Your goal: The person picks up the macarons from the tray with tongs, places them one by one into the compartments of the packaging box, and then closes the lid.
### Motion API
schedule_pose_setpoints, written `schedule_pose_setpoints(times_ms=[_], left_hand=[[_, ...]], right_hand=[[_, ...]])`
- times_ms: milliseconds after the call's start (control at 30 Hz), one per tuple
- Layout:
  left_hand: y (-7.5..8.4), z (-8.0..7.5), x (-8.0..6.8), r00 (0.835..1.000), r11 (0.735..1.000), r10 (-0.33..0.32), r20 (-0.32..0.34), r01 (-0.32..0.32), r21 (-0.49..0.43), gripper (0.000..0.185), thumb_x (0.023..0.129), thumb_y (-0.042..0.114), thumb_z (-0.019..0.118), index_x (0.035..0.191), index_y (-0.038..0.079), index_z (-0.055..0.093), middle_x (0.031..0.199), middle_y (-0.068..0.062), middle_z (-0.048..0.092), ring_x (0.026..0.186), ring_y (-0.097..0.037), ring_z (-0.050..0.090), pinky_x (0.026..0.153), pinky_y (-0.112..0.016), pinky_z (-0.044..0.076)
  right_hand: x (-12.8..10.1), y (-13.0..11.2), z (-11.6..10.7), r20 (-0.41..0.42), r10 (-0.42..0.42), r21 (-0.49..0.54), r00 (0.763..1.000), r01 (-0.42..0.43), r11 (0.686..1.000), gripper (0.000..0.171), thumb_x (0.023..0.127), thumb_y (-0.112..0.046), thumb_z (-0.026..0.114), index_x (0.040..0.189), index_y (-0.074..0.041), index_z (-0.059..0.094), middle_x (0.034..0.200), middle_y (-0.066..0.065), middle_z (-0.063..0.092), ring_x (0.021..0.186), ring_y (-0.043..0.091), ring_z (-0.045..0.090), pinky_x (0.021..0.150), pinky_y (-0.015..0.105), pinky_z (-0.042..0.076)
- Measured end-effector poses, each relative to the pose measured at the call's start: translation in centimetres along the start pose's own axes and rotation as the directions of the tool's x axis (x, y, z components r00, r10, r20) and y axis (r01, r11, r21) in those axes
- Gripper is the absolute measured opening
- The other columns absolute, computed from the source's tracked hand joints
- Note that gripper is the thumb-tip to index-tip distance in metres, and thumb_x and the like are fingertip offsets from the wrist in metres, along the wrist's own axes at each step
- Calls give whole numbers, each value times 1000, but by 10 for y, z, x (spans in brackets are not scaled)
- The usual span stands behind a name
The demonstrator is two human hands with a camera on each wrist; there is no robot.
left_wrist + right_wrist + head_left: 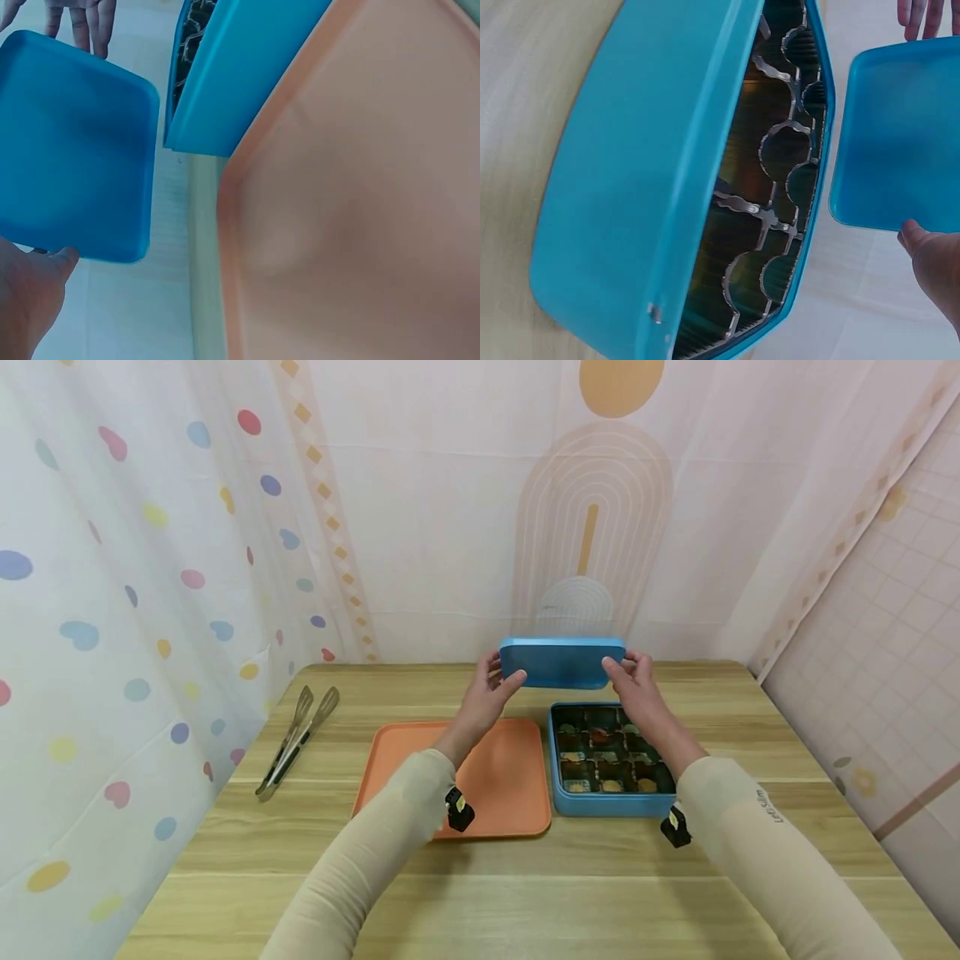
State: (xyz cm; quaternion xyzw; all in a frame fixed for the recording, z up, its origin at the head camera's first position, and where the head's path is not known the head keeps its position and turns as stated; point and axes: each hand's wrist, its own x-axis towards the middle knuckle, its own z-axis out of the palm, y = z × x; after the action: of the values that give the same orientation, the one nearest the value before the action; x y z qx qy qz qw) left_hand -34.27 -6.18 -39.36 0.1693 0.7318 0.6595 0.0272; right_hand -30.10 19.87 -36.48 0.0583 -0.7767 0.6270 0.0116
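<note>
Spanning the gap between the hands, the lid point(562, 662) was held aloft, long axis running hand to hand, gripped at its ends by the left hand point(487, 689) and right hand point(637, 687); the box point(609, 803) lay just below the right hand, the tray point(495, 785) below the left.

— What lies at the left of the wooden table point(525, 893)?
— Metal tongs point(296, 742), near the left edge, handles toward the near side; an orange tray point(510, 785) sits just right of them, flat on the wood.
— And behind?
— A spotted curtain point(112, 610) at left; an arch-patterned backdrop point(592, 527) at the far side.
</note>
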Motion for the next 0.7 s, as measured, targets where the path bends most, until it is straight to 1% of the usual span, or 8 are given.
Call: schedule_pose_setpoints(times_ms=[133, 200, 333, 467, 600, 700], left_hand=[[-3, 3, -2, 1000, 1000, 6, -24, -6, 0, 73, 98, 44, 61, 153, 13, 25, 153, -11, 31, 141, -28, 34, 112, -43, 31], [-4, 4, -3, 999, 1000, 2, -32, -1, 1, 72, 98, 45, 61, 151, 12, 26, 152, -11, 32, 142, -29, 34, 112, -44, 31], [-6, 7, -5, 999, 1000, -10, -46, 9, -12, 69, 98, 45, 60, 149, 10, 28, 151, -13, 32, 142, -30, 34, 111, -45, 33], [-8, 11, -7, 998, 999, -3, -56, 1, -43, 64, 100, 41, 59, 145, 7, 29, 149, -17, 31, 141, -31, 34, 110, -45, 34], [-9, 13, -9, 996, 999, -20, -90, 16, -37, 62, 100, 44, 57, 142, 7, 32, 148, -15, 33, 141, -30, 35, 111, -45, 34], [-10, 15, -8, 992, 999, -38, -120, 33, -38, 61, 100, 48, 55, 140, 8, 34, 147, -14, 34, 141, -28, 36, 111, -46, 33]], right_hand=[[-9, -11, 2, 28, 3, 27, 1000, -3, 1000, 69, 107, -41, 34, 148, 2, -1, 151, 29, 12, 142, 41, 19, 116, 54, 15], [-12, -13, 4, 24, 6, 32, 1000, -7, 999, 68, 107, -40, 34, 147, 3, 0, 150, 30, 12, 143, 41, 19, 116, 54, 15], [-7, -3, 5, -14, 5, 23, 1000, -4, 1000, 64, 107, -41, 34, 144, 2, 5, 147, 29, 17, 138, 41, 24, 115, 53, 18], [-3, 7, 5, -57, 13, 3, 998, -13, 1000, 63, 107, -42, 35, 144, 0, 7, 146, 27, 20, 134, 41, 28, 113, 53, 20], [-13, -7, 10, -73, 13, -3, 997, -13, 1000, 63, 107, -40, 33, 146, 1, 6, 147, 30, 18, 138, 44, 24, 112, 57, 18], [-20, -15, 15, -81, -6, -1, 997, 6, 1000, 60, 107, -39, 31, 144, 4, 9, 146, 32, 18, 140, 46, 21, 111, 59, 18]])
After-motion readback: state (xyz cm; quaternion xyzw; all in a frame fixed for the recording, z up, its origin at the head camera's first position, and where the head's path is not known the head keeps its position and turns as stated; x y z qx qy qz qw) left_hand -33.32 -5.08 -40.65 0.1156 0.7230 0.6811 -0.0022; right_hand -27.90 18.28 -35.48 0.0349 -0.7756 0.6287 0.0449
